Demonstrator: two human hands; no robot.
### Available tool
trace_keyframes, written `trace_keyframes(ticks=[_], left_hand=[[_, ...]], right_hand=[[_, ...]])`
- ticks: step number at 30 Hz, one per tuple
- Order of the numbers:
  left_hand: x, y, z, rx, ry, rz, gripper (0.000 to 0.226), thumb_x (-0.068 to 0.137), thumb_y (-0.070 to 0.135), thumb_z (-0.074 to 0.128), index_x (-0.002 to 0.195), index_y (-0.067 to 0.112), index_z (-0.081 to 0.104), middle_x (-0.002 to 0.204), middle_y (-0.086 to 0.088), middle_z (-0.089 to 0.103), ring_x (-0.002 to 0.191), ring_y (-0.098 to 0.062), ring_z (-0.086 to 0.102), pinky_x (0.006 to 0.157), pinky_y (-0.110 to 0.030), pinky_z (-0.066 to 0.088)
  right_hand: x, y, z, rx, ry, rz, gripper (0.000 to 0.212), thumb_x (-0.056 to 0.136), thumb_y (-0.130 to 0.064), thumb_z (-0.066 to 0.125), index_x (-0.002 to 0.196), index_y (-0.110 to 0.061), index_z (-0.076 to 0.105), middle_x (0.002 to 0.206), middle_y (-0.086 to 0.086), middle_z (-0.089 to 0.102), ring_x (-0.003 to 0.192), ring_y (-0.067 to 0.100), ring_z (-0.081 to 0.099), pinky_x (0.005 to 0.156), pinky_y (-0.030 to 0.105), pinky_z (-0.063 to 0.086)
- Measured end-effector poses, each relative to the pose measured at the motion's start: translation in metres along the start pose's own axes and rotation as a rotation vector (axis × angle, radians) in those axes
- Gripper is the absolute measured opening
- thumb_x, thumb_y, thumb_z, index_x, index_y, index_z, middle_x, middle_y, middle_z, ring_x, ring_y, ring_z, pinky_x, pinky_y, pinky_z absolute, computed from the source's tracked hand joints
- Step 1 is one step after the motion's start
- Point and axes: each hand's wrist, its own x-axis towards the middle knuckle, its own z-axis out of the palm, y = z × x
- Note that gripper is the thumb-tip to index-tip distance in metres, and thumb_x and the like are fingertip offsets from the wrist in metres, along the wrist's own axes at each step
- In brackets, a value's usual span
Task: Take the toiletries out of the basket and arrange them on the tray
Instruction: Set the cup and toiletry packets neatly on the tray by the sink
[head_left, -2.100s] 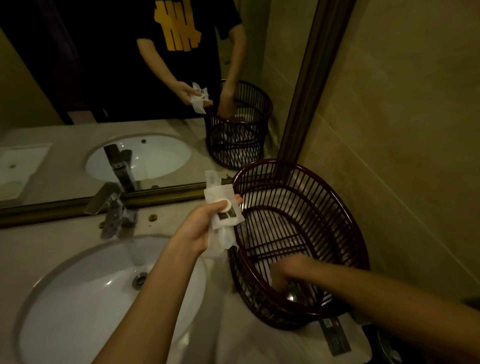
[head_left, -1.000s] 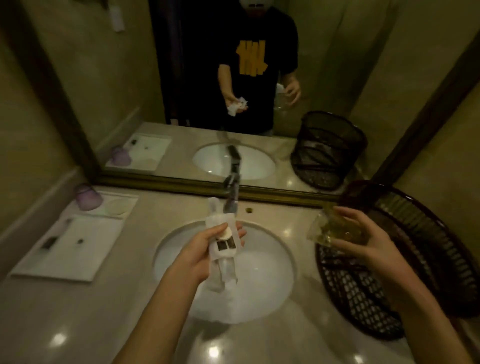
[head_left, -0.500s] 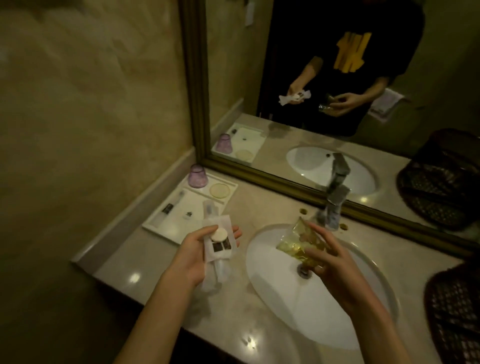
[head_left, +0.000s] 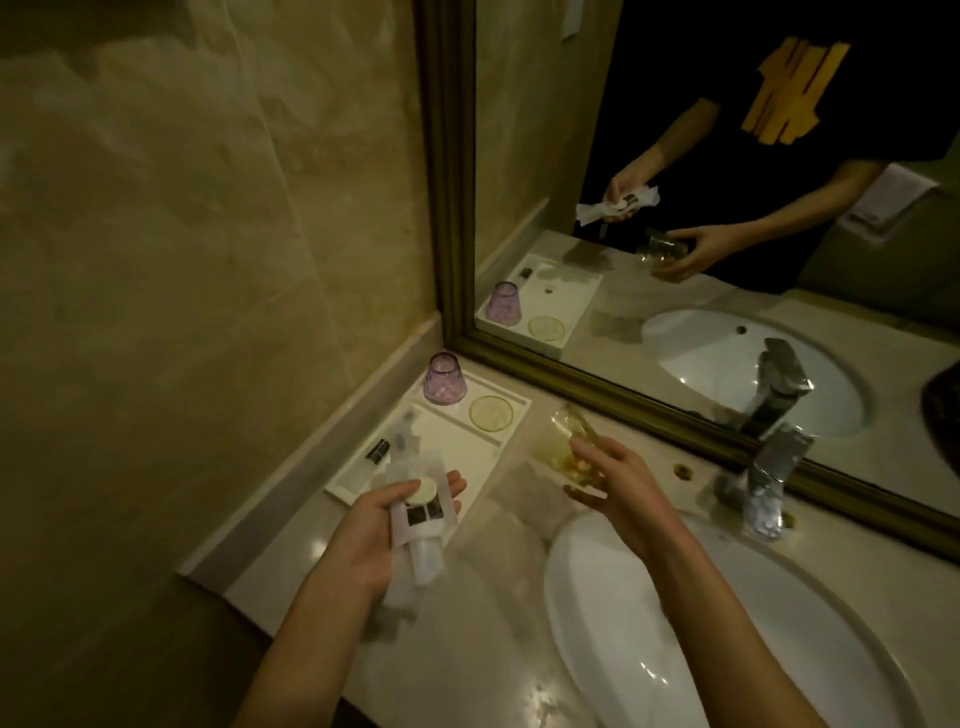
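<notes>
My left hand (head_left: 363, 540) holds a bundle of white toiletry packets (head_left: 421, 512) with a small round piece on top, just in front of the white tray (head_left: 457, 436). My right hand (head_left: 618, 483) grips a clear yellowish glass (head_left: 563, 439), tilted, to the right of the tray's near corner. The tray lies in the counter's left corner against the wall. On it stand an upturned purple cup (head_left: 444, 378), a round yellow coaster (head_left: 491, 412) and a small dark-capped bottle (head_left: 378, 451). The basket is out of frame except for a dark edge in the mirror (head_left: 943, 410).
A white sink basin (head_left: 701, 613) fills the counter's right part, with a chrome faucet (head_left: 769, 483) behind it. A framed mirror (head_left: 452, 208) runs along the back. The marble wall (head_left: 208, 260) closes the left side. The counter's front edge is near my left forearm.
The view swung left from the basket to the tray. My right hand came out of the basket holding the glass and carried it over the sink toward the tray. My left hand kept its packets.
</notes>
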Motion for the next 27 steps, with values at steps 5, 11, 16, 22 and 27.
trace_keyframes(ticks=[5, 11, 16, 22, 27], left_hand=[[0.039, 0.028, -0.01, 0.032, 0.022, -0.016, 0.037, 0.093, 0.001, 0.047, 0.126, -0.013, 0.057, 0.121, -0.031, 0.068, 0.106, -0.037, 0.072, 0.095, -0.045, 0.049], [0.074, 0.067, -0.019, 0.116, 0.013, -0.068, 0.038, 0.094, 0.001, 0.048, 0.13, -0.007, 0.056, 0.122, -0.03, 0.068, 0.112, -0.038, 0.069, 0.082, -0.045, 0.063], [0.098, 0.091, -0.027, 0.13, -0.019, -0.173, 0.036, 0.094, 0.003, 0.05, 0.128, -0.006, 0.058, 0.125, -0.028, 0.068, 0.114, -0.035, 0.068, 0.082, -0.043, 0.063], [0.122, 0.108, -0.032, 0.171, -0.026, -0.237, 0.036, 0.093, 0.005, 0.056, 0.126, -0.007, 0.061, 0.123, -0.026, 0.069, 0.112, -0.032, 0.07, 0.084, -0.042, 0.061], [0.134, 0.111, -0.028, 0.223, -0.032, -0.183, 0.039, 0.093, 0.012, 0.059, 0.127, -0.007, 0.06, 0.12, -0.027, 0.07, 0.109, -0.033, 0.071, 0.073, -0.039, 0.064]], right_hand=[[0.076, -0.001, 0.033, -0.116, 0.11, -0.025, 0.056, 0.084, -0.038, 0.082, 0.13, -0.012, 0.066, 0.119, 0.007, 0.074, 0.104, 0.016, 0.07, 0.074, 0.023, 0.052], [0.154, 0.01, 0.073, -0.174, 0.185, 0.016, 0.069, 0.082, -0.019, 0.086, 0.141, -0.003, 0.054, 0.128, 0.017, 0.068, 0.116, 0.032, 0.068, 0.106, 0.049, 0.054], [0.19, 0.017, 0.101, -0.43, 0.267, -0.016, 0.077, 0.071, -0.012, 0.092, 0.136, -0.011, 0.051, 0.135, 0.008, 0.061, 0.121, 0.028, 0.061, 0.103, 0.049, 0.056], [0.208, 0.035, 0.115, -0.566, 0.298, -0.058, 0.085, 0.065, -0.01, 0.096, 0.135, -0.014, 0.047, 0.131, 0.01, 0.062, 0.118, 0.027, 0.061, 0.09, 0.036, 0.056], [0.211, 0.041, 0.117, -0.525, 0.308, -0.026, 0.099, 0.065, -0.008, 0.095, 0.147, -0.017, 0.04, 0.142, 0.012, 0.058, 0.13, 0.032, 0.057, 0.099, 0.037, 0.053]])
